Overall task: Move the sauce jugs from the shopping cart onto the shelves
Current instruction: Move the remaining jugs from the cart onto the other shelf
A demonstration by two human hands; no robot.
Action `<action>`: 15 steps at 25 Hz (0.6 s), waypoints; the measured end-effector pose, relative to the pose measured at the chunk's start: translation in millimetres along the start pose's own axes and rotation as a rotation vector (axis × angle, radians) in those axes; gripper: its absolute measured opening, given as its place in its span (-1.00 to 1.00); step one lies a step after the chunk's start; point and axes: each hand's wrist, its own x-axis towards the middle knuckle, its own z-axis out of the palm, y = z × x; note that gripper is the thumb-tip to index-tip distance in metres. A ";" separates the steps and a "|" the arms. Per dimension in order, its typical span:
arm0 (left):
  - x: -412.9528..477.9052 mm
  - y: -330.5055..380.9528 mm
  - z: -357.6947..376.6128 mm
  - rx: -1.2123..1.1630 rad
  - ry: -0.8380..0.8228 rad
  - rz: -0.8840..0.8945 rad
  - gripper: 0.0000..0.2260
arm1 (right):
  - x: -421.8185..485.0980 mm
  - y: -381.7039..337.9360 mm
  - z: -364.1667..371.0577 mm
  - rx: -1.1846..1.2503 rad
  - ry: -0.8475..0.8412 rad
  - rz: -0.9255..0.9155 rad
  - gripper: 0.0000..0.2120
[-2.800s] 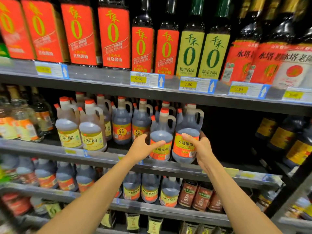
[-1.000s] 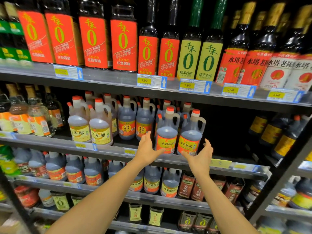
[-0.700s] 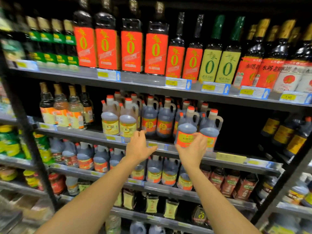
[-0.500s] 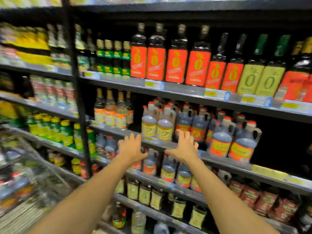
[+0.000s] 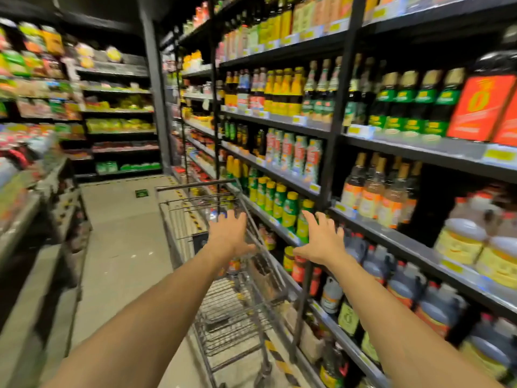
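Ahead of both my outstretched hands, the view has swung away from the vinegar shelf and down the aisle: the shelves (image 5: pixel 414 148) that faced me squarely moments ago now run off past my right arm, and the shopping cart (image 5: pixel 223 278), out of sight a second ago, stands just beyond my fingertips. Two jugs I was steadying on the shelf edge are behind me now, released, so that placement looks done and I judge this the turn back for another load. Under my left wrist the wire basket shows mostly bare mesh; motion blur keeps me from telling whether any sauce jugs remain in it. Jugs already shelved, the dark sauce jugs (image 5: pixel 405 287), sit low to the right of my right forearm. My left hand (image 5: pixel 230 233) hangs above the cart's near end, fingers spread, holding nothing. My right hand (image 5: pixel 321 242) is likewise splayed and empty, level with the shelf upright (image 5: pixel 333 152).
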 end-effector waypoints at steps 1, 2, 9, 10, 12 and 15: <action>3.5 -17.2 5.0 0.008 -0.010 -0.040 -0.22 | 11.7 -12.4 10.6 0.007 -0.014 -0.028 0.01; 8.5 -31.0 10.8 0.015 -0.020 -0.074 -0.22 | 23.6 -21.9 20.9 0.014 -0.029 -0.047 0.01; 89.0 -90.3 61.7 -0.010 -0.055 -0.224 -0.19 | 137.3 -58.4 92.5 0.048 -0.134 -0.171 0.01; 103.1 -93.3 68.4 -0.004 -0.066 -0.239 -0.21 | 155.0 -58.5 101.6 0.067 -0.161 -0.181 0.01; 131.1 -97.1 84.6 -0.008 -0.089 -0.269 -0.24 | 190.1 -56.9 119.6 0.076 -0.233 -0.191 0.01; 168.4 -100.9 117.0 -0.043 -0.127 -0.304 -0.22 | 243.5 -52.3 152.0 0.076 -0.302 -0.167 0.03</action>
